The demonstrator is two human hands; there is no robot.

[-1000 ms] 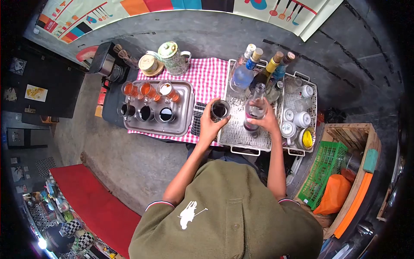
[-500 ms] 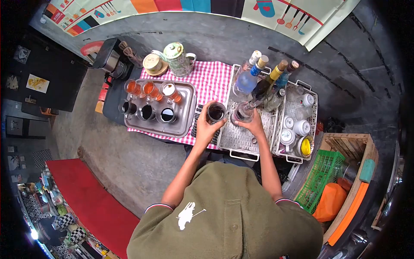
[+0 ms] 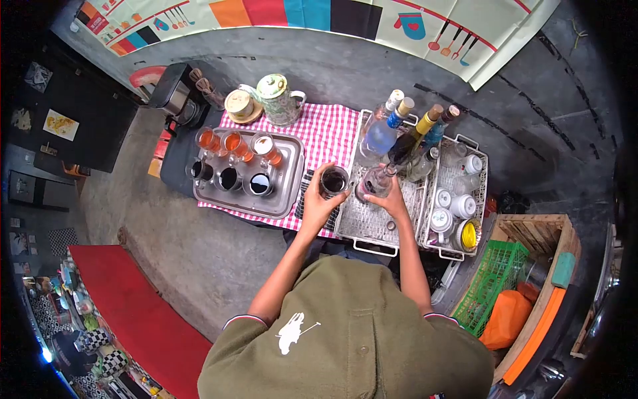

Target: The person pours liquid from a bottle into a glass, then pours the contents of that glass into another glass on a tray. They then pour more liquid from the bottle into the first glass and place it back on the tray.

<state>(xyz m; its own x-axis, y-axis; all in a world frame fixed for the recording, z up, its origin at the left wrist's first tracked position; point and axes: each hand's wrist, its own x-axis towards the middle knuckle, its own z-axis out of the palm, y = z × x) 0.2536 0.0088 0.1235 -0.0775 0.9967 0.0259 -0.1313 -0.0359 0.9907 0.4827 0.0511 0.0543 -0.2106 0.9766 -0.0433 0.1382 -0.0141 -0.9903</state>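
Observation:
My left hand (image 3: pixel 320 205) is wrapped round a glass of dark liquid (image 3: pixel 333 180), above the edge of the checked cloth. Close to its right, my right hand (image 3: pixel 393 201) grips a clear glass bottle (image 3: pixel 373 183), its neck leaning to the right, over a white wire-handled tray (image 3: pixel 362 223). A small round cap (image 3: pixel 391 225) lies on that tray below the bottle. Several corked bottles, among them a blue one (image 3: pixel 380 136) and a dark one with a yellow neck (image 3: pixel 407 145), stand at the tray's back.
On the left, a metal tray (image 3: pixel 292 149) carries glass cups of red drink (image 3: pixel 237 144) and dark drink (image 3: pixel 260 183). Behind are a floral pitcher (image 3: pixel 279 106) and a coffee maker (image 3: pixel 178 100). White-lidded jars (image 3: pixel 441 221) fill the right-hand tray. A green crate (image 3: pixel 495 282) sits lower right.
The whole view has shifted slightly, so the table appears a little lower. Both hands keep hold of the glass and the bottle, with little other visible movement.

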